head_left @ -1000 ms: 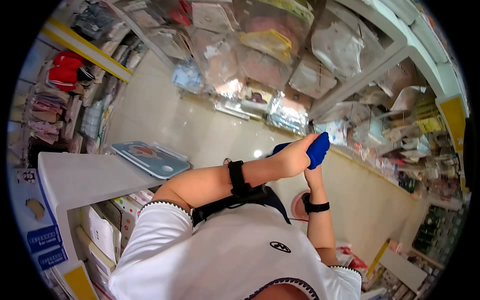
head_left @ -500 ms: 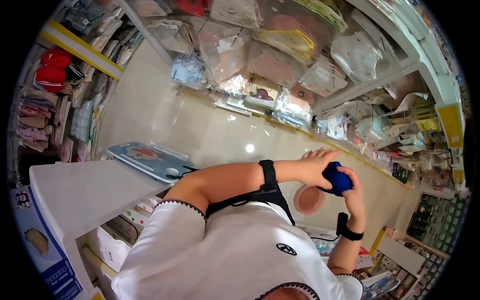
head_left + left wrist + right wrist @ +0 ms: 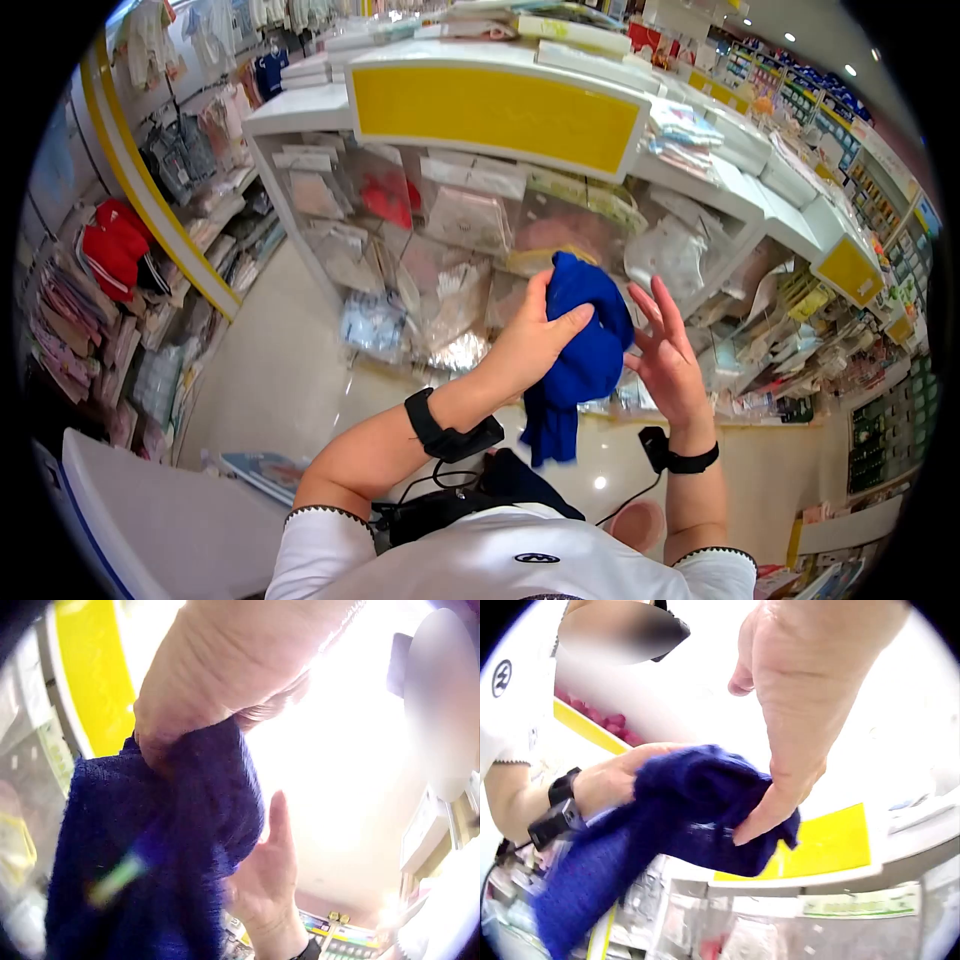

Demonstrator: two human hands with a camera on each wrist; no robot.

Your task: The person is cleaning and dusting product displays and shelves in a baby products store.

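Observation:
My left hand (image 3: 528,348) grips a dark blue cloth (image 3: 592,355), its thumb lying over the near side. The cloth is bunched and folded at the top, and a loose end hangs down below the hand. Its weave shows as soft and ribbed in the left wrist view, where much of the left hand's fingers is hidden behind fabric. Just right of the cloth, my right hand (image 3: 672,368) has its fingers spread and extended. In the right wrist view, a fingertip of the right hand (image 3: 799,727) overlaps the cloth (image 3: 697,802).
Ahead stands a white shelf unit with a yellow panel (image 3: 495,112) and plastic-packed goods (image 3: 470,220). Clothes racks with a red garment (image 3: 118,250) line the left. A white counter (image 3: 165,530) is at lower left; a pink round stool (image 3: 637,524) stands below.
Both hands have risen from low near the floor to in front of the shelf. The cloth, earlier balled up between both hands, now hangs loosened from the left hand. The head view has tilted up.

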